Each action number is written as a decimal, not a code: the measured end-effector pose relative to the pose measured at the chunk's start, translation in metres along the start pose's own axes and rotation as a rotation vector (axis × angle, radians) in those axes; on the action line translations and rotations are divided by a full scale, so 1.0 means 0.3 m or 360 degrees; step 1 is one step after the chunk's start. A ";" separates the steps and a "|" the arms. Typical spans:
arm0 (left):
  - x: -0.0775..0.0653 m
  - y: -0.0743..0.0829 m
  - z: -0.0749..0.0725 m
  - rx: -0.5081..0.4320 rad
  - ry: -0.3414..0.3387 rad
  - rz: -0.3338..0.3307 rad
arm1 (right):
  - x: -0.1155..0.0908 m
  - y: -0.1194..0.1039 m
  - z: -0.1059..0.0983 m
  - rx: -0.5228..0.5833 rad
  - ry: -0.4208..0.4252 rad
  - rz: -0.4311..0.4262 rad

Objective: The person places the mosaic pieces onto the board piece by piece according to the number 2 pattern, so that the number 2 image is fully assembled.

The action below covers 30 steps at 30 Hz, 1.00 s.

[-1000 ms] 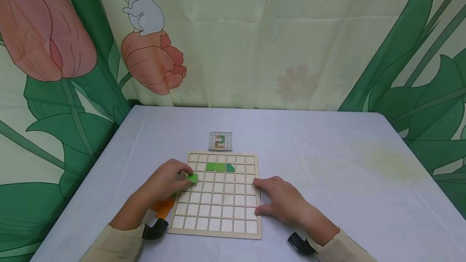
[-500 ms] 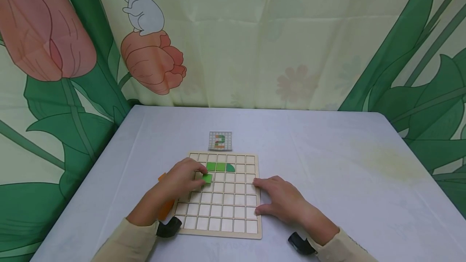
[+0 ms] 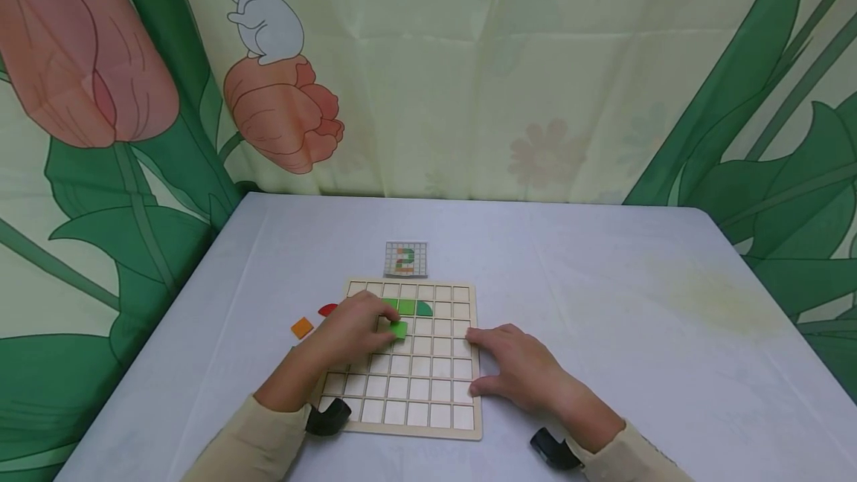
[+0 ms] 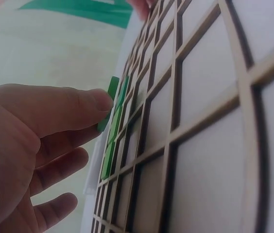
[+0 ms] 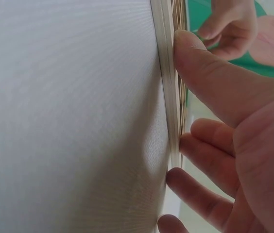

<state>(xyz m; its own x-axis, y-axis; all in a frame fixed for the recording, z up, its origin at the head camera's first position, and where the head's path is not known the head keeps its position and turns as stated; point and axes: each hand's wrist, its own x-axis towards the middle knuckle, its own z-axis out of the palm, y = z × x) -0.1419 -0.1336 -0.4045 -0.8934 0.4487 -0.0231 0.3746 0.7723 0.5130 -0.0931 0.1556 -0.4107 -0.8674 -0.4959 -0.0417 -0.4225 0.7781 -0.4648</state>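
My left hand (image 3: pixel 358 327) pinches a light green square tile (image 3: pixel 399 330) between thumb and fingers over the wooden grid board (image 3: pixel 420 390). In the left wrist view that tile (image 4: pixel 112 89) stands clear of the grid, held on edge beside the thumb. Two green square tiles (image 3: pixel 407 307) and a dark green quarter-round tile (image 3: pixel 425 309) sit in a row in the board's second row of cells; my left fingers partly cover the leftmost. At the board's right side my right hand (image 3: pixel 518 367) rests with its thumb and fingertips against the board's edge (image 5: pixel 165 58), fingers spread.
Beyond the board lies a small card (image 3: pixel 405 259) printed with a coloured figure 2 on a grid. An orange square tile (image 3: pixel 302 328) and a red rounded piece (image 3: pixel 328 309) lie left of the board, partly behind my left arm. White cloth (image 3: pixel 602 288) covers the table.
My left hand has carried the green tile rightward over the board, from its left edge to below the placed green tiles. The orange and red pieces have come into sight. My right hand has stayed put.
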 end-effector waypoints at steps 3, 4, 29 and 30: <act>0.004 0.014 0.008 -0.0003 -0.0002 -0.0008 | 0.001 -0.001 0.002 0.0004 -0.0003 0.0004; 0.006 0.017 0.011 -0.0005 -0.0002 -0.0010 | 0.002 0.000 0.003 0.0001 0.0000 0.0003; 0.057 0.055 0.066 0.0000 -0.0029 0.0002 | 0.004 0.000 0.007 0.0017 -0.0009 0.0008; 0.059 0.055 0.068 0.0001 -0.0032 0.0002 | 0.003 -0.001 0.007 0.0021 -0.0007 0.0006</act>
<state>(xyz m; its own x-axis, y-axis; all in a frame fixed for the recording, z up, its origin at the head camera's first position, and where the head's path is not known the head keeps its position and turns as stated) -0.1465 -0.1039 -0.4139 -0.8879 0.4583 -0.0395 0.3758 0.7722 0.5123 -0.0933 0.1543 -0.4124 -0.8676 -0.4949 -0.0475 -0.4158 0.7747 -0.4765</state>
